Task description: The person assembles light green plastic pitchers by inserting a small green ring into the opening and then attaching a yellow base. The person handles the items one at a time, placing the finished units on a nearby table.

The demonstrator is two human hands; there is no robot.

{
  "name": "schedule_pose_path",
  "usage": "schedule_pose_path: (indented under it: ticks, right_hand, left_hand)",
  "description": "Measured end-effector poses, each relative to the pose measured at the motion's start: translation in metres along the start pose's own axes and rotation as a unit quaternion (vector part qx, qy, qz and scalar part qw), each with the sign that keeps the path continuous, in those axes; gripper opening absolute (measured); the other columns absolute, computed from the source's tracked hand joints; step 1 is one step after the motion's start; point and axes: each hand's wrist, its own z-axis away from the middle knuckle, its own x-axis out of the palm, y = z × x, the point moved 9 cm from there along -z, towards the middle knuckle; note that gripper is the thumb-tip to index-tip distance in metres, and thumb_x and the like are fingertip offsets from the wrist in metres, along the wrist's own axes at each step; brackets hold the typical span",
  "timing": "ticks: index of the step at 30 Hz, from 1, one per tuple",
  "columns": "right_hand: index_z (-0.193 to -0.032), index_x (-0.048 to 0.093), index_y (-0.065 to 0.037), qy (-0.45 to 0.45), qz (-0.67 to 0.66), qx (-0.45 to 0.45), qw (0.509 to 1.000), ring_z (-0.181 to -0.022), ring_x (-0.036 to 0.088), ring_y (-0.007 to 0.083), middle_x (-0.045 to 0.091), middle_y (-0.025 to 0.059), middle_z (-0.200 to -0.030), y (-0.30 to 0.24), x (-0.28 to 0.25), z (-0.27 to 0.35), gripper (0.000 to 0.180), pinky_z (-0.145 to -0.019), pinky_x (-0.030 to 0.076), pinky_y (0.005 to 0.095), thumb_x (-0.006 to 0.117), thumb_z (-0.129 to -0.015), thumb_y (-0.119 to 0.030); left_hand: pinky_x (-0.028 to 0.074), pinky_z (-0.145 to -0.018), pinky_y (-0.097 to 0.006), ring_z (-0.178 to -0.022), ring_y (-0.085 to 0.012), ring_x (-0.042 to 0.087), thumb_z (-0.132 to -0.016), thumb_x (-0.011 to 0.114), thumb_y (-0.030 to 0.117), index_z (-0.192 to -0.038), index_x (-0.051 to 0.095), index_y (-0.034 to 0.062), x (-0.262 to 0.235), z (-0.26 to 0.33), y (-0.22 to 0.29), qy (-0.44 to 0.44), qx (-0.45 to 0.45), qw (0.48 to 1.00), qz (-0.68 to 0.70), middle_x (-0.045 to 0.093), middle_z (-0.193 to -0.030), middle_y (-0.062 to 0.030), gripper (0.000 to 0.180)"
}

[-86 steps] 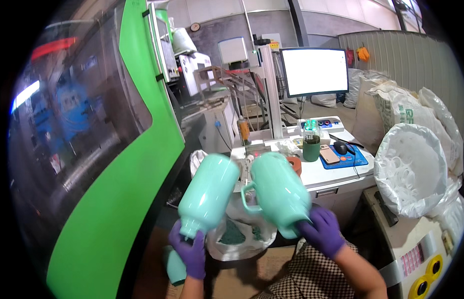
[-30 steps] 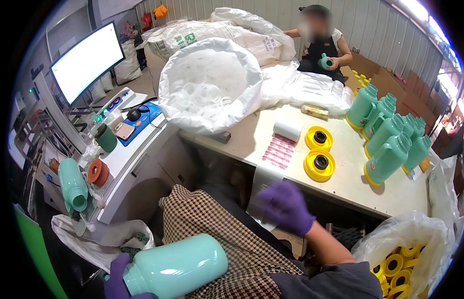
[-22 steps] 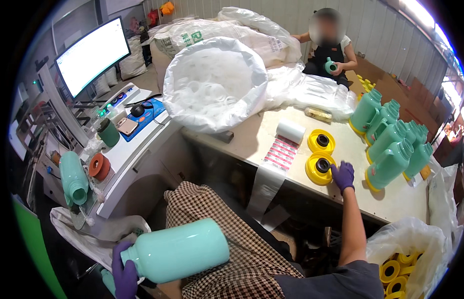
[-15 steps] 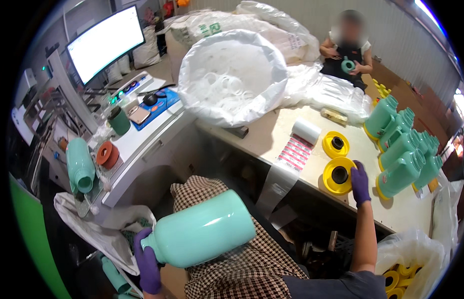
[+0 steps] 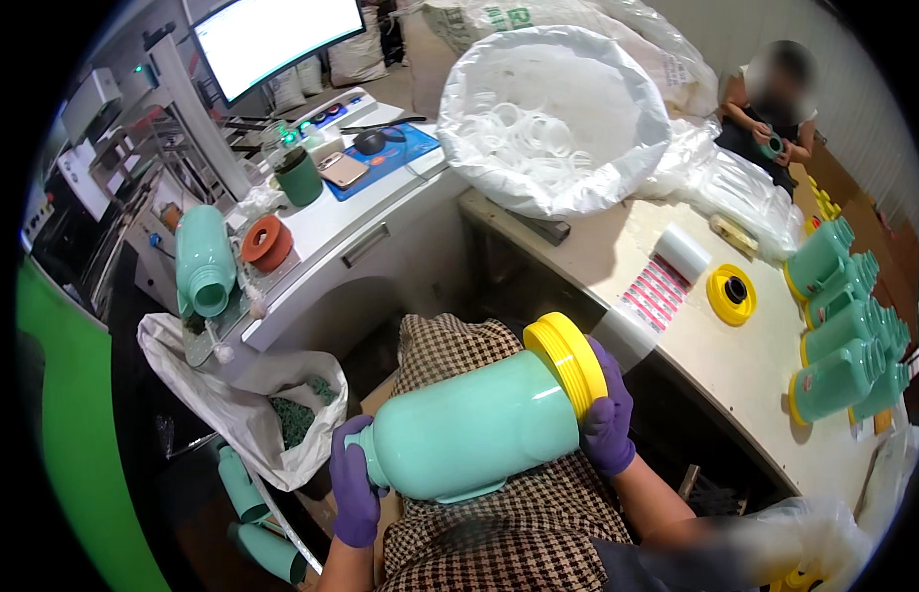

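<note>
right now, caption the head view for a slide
Green bottle in left hand, right hand on the yellow cap at its base.

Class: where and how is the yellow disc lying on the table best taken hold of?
The yellow disc is probably best pinched by its outer rim, coming from the right: it lies flat, its round edge is unobstructed there, and the white roll lies close on its left.
</note>
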Motion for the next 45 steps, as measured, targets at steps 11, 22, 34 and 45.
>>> schedule_pose_path:
  ticks: [11, 22, 34, 45]
  right_hand:
    - [-0.144, 0.051, 0.006, -0.018, 0.07, -0.074, 0.995, -0.099, 0.059, 0.0289, 0.062, 0.0179, -0.117, -0.022, 0.011, 0.013, 0.068, -0.091, 0.047, 0.0401, 0.041, -0.108, -0.05]
    - [-0.157, 0.034, 0.002, -0.092, -0.099, 0.132, 0.982, -0.147, 0.039, 0.0282, 0.041, 0.0168, -0.159, 0.016, -0.013, 0.026, 0.071, -0.122, 0.028, 0.0398, 0.041, -0.108, -0.049]
    - [-0.159, 0.033, -0.017, 0.101, 0.211, -0.033, 0.972, -0.136, 0.048, 0.0423, 0.044, 0.0252, -0.152, -0.046, -0.131, 0.052, 0.096, -0.112, 0.038, 0.0611, 0.077, -0.083, -0.056]
    - [-0.16, 0.008, -0.006, 0.465, 0.446, -0.016, 0.764, -0.146, 0.029, 0.0368, 0.02, 0.0229, -0.161, 0.109, -0.43, 0.123, 0.12, -0.122, 0.026, 0.0496, 0.09, -0.078, -0.034]
  left_hand:
    - [0.047, -0.094, -0.032, -0.104, -0.0171, 0.06, -0.112, 0.031, 0.034, -0.125, 0.057, 0.0018, 0.001, -0.007, -0.043, 0.027, -0.083, 0.987, 0.138, 0.062, -0.116, -0.01, 0.043]
    - [0.048, -0.092, -0.031, -0.103, -0.0155, 0.057, -0.11, 0.039, 0.04, -0.129, 0.056, 0.0078, 0.018, -0.007, 0.017, 0.027, 0.07, 0.996, -0.037, 0.059, -0.114, -0.0055, 0.041]
    - [0.047, -0.102, -0.043, -0.123, -0.0271, 0.053, -0.064, 0.083, 0.031, -0.149, 0.042, -0.0002, 0.196, 0.012, 0.17, -0.361, 0.198, 0.91, 0.044, 0.05, -0.133, -0.0155, 0.099]
    - [0.053, -0.091, -0.034, -0.104, -0.0204, 0.064, -0.099, 0.062, 0.008, -0.128, 0.063, -0.0004, 0.027, -0.014, 0.003, -0.108, 0.161, 0.962, -0.191, 0.064, -0.116, -0.0123, 0.03]
